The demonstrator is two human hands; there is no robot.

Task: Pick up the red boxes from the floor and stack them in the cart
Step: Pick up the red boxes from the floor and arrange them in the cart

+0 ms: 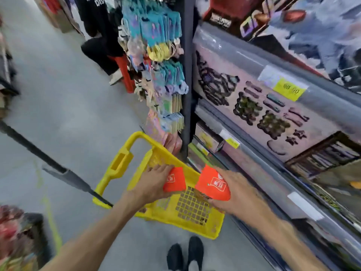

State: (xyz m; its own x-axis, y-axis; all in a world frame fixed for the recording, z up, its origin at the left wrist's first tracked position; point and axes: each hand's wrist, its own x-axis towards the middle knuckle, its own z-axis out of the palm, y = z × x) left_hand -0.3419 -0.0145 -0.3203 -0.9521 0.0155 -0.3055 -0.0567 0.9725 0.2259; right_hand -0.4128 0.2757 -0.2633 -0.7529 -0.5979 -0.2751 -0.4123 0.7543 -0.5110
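Note:
A yellow plastic cart (197, 225) with a latticed wall stands on the grey floor just in front of my feet. My left hand (154, 182) grips one red box (174, 181) over the cart's opening. My right hand (232, 190) grips a second red box (214, 185) with a white label, held beside the first, above the cart's right side. Both boxes are partly covered by my fingers. The inside of the cart is mostly hidden by hands and boxes.
The cart's yellow handle (121, 161) and a black pole (58, 169) reach out to the left. Shelves with goods (273, 118) run along the right. A rack of hanging packets (162, 71) stands ahead, and a person in black (101, 45) sits behind it. My shoes (185, 255) are below.

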